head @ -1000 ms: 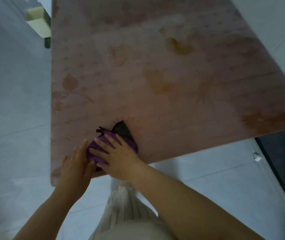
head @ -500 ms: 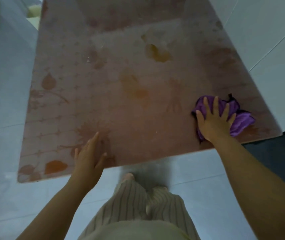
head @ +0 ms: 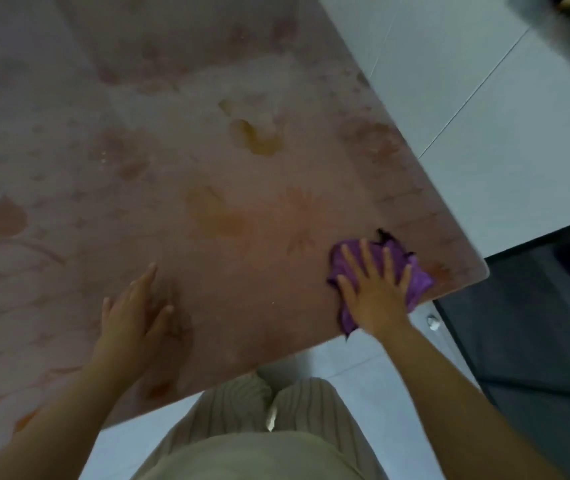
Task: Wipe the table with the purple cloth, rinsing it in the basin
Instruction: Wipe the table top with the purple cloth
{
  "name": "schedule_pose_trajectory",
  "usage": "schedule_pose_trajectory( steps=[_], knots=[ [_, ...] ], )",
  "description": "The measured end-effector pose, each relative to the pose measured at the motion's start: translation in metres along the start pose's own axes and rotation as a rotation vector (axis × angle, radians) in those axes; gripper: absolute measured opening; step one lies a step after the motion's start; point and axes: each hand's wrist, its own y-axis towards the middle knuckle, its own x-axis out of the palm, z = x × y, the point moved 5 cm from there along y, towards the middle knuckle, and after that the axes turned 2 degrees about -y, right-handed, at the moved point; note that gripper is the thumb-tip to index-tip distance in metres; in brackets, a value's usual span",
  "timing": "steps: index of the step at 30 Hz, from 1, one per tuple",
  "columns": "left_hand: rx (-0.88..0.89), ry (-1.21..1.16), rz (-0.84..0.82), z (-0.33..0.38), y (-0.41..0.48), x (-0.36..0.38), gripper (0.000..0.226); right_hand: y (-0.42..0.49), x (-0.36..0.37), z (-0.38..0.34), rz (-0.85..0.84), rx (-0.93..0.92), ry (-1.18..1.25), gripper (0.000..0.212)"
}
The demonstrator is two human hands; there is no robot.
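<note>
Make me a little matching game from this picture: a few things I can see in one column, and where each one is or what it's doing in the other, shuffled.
Things:
1. purple cloth
2. left hand
3. right hand
4. yellowish stain

States:
A. flat on the bare table, holding nothing
B. out in the middle of the table, beyond both hands
C. fingers spread, pressing down on fabric
D. bunched at the table's near right corner

Pairs: 1-D, 2-A, 3-C, 4-B

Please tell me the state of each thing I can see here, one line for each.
purple cloth: crumpled, flat on the table near its right corner, under the right hand.
right hand: open, fingers spread, pressing the cloth.
left hand: open, empty, flat on the table.
table: patterned top with yellowish stains.
</note>
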Motion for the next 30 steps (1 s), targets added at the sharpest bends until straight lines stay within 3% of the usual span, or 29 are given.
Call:
schedule_pose_trajectory(
  steps=[3, 7, 9, 13, 17, 24, 30],
  knots=[
    [0.008, 0.005, -0.013, 0.002, 0.006, -0.001, 0.061, 0.033, -0.008, 0.069, -0.065, 0.211, 0.070, 0.054],
    [-0.028, 0.000, -0.028, 0.004, 0.003, 0.004, 0.064, 0.084, -0.020, 0.077, -0.101, 0.358, 0.161, 0.057],
    [-0.052, 0.014, -0.037, 0.006, 0.005, 0.009, 0.065, 0.105, -0.024, 0.044, -0.115, 0.307, 0.150, 0.059],
    [-0.102, 0.022, -0.025, 0.017, 0.005, 0.019, 0.064, 0.085, -0.013, -0.049, -0.078, -0.094, 0.075, 0.060],
    [-0.116, 0.011, 0.003, 0.038, 0.005, 0.030, 0.063, 0.035, -0.002, -0.047, -0.063, -0.352, -0.007, 0.058],
    [-0.185, -0.031, 0.079, 0.060, 0.001, 0.034, 0.063, 0.112, -0.026, 0.076, -0.129, -0.051, 0.012, 0.057],
    [-0.298, -0.026, 0.094, 0.053, -0.023, 0.027, 0.065, 0.198, -0.036, 0.005, -0.153, -0.014, 0.079, 0.057]
  ],
)
